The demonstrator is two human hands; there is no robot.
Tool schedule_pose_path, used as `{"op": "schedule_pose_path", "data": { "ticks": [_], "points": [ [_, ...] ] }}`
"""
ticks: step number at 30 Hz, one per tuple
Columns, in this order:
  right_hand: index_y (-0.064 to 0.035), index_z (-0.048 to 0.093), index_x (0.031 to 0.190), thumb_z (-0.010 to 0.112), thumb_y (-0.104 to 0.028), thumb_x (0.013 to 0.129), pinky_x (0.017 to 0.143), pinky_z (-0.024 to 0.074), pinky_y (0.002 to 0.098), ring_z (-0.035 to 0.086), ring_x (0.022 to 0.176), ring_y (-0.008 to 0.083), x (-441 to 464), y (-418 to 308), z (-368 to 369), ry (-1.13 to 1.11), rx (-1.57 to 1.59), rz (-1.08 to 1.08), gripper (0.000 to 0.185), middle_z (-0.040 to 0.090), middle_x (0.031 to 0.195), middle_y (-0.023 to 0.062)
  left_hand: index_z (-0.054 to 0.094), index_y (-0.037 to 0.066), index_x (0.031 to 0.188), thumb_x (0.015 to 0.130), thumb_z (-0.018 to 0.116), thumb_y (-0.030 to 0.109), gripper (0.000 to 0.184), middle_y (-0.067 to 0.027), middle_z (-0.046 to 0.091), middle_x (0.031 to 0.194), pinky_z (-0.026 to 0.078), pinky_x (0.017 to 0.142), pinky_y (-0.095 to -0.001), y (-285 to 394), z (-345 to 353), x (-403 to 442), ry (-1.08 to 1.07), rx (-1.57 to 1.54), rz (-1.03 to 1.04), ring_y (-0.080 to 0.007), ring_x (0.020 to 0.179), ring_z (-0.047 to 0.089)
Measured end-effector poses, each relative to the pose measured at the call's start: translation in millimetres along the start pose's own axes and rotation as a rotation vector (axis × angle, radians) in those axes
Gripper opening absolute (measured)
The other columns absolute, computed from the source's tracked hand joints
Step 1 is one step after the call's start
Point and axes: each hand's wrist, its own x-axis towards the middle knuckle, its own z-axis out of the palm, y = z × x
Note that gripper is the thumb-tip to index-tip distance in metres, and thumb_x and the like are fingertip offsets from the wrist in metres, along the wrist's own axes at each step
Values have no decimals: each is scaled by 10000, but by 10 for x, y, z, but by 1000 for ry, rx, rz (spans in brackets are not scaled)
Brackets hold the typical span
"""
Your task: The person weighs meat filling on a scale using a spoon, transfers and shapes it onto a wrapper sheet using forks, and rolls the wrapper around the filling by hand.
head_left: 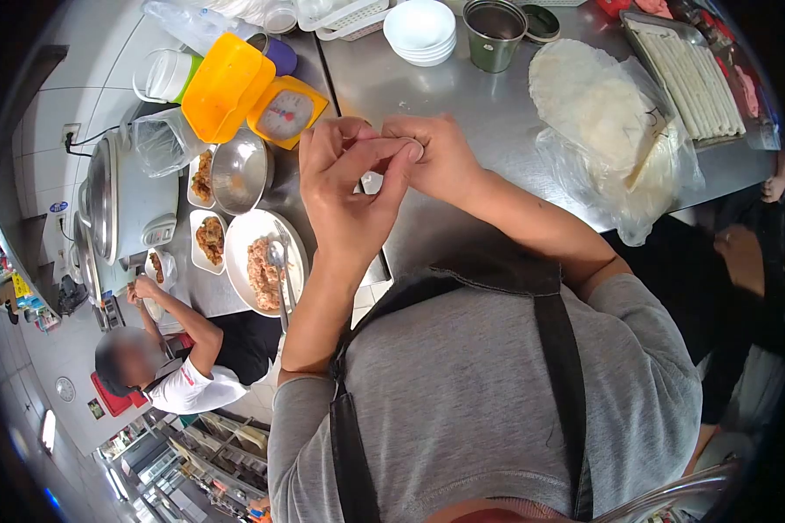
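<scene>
My left hand (347, 179) and my right hand (443, 155) meet in front of my chest, above the steel table. Their fingertips are pinched together, and whatever lies between them is too small or hidden to make out. Left of my left forearm is a white plate (251, 228) with a pinkish-brown minced filling (262, 272). A spoon (276, 254) and a fork rest on that plate. Beyond my left hand stands an orange kitchen scale (286, 113). To the right of my right hand, a stack of thin pale wrappers (589, 96) lies partly on clear plastic.
A steel bowl (242, 177) and small dishes of brown food are at left, near an orange tub (225, 89). White bowls (419, 33) and a green cup (492, 49) stand at the back. Pale rolls (682, 77) fill a tray at right. A co-worker (202, 375) stands at left.
</scene>
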Motion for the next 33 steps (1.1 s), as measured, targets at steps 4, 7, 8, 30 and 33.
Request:
{"op": "schedule_pose_path", "data": {
  "ticks": [4,7,8,30,33],
  "points": [
    [-33,687,850,804,-111,763,610,517,364,642,644,346,-37,-50,-16,24,-98,-29,165,655,729,155,789,77,890,727,881,81,187,-94,607,962,469,750,-356,116,41,-11,32,-183,-203,-224,866,569],
    [-28,679,825,816,-118,761,594,509,365,629,617,325,-45,-137,-28,33,-48,7,175,651,719,161,782,68,905,782,843,75,137,-110,608,995,467,818,-363,158,-4,-47,13,-284,-348,-236,915,574],
    [-26,674,814,819,-119,761,589,506,365,624,608,316,-46,-166,-38,38,-13,30,180,648,716,164,781,72,914,791,831,76,133,-110,609,997,461,834,-368,156,-31,-62,41,-202,-245,-243,923,571],
    [-7,635,789,819,-97,761,593,492,331,528,580,189,-179,-335,31,40,23,56,207,640,701,163,783,202,1155,826,797,304,344,-86,611,1178,392,940,-424,148,-218,-358,76,227,216,-293,1073,501],
    [-10,637,790,822,-98,760,598,494,332,510,586,179,-209,-356,102,59,25,41,207,648,701,154,793,162,1157,813,807,225,350,-126,609,1167,395,981,-423,161,-305,-400,37,271,265,-305,1120,529]
  ]
}}
